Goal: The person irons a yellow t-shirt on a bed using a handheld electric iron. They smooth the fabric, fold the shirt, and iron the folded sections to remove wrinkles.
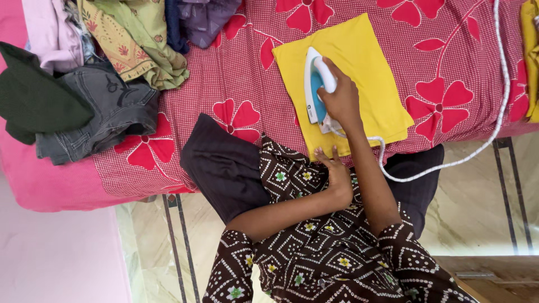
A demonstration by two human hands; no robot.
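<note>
A folded yellow cloth (370,62) lies flat on a bed covered by a red sheet with large flowers (449,67). A white and blue electric iron (313,84) stands on the left part of the cloth, and my right hand (341,100) is wrapped around its handle. The iron's white cord (494,123) runs from the iron's rear, loops over the bed edge and climbs to the upper right. Fingers apart, my left hand (337,171) rests at the near edge of the yellow cloth, against my brown patterned garment (314,247).
A pile of clothes sits at the bed's left: a dark green piece (33,95), grey jeans (106,112), green printed fabric (140,39). A dark cloth (224,163) hangs over the near edge. More yellow fabric (529,56) lies far right. Tiled floor (483,196) is below.
</note>
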